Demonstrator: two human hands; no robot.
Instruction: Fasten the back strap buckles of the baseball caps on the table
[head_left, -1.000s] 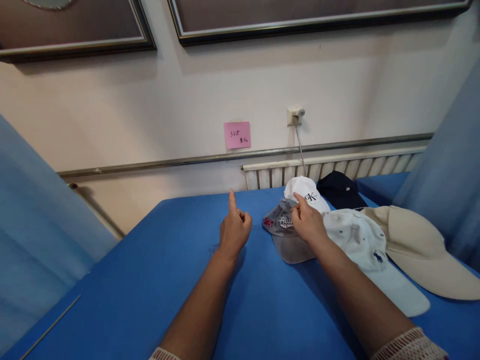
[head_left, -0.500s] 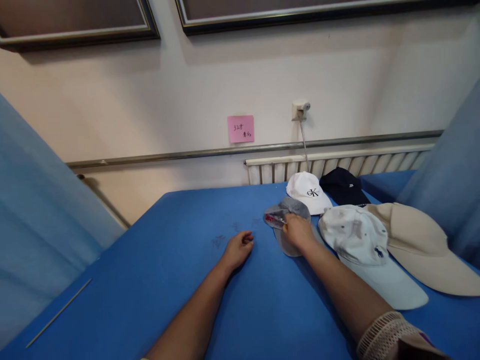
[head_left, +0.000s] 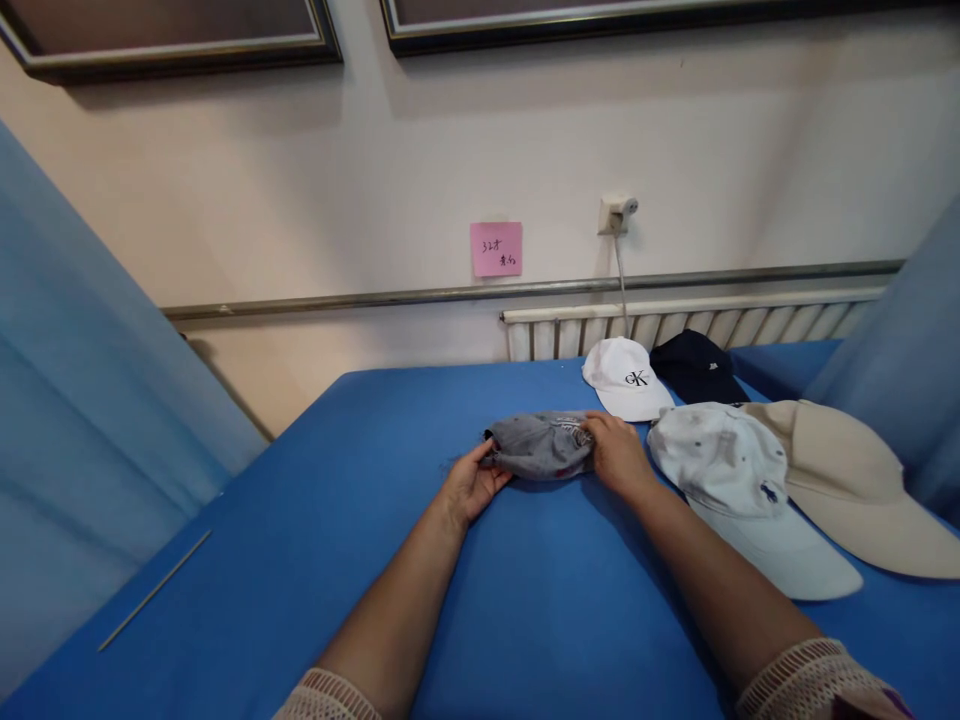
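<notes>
Between my two hands is a grey baseball cap with some white lettering near its right end. My left hand grips its left edge, thumb over the top and fingers beneath. At the opposite end my right hand is closed on the cap, its thumb and fingers partly covering the lettering. Beyond my right hand lies a white cap with black letters. A pale cap with a dark blue emblem rests beside my right forearm.
A beige long-brimmed cap and a navy cap lie at the right on the blue-covered table. A thin stick is at the left. Blue curtains hang on both sides, and a radiator runs behind.
The grey cap has been shifted left and turned by my right hand. My left hand, free before, has taken hold of its left edge. The view has moved slightly.
</notes>
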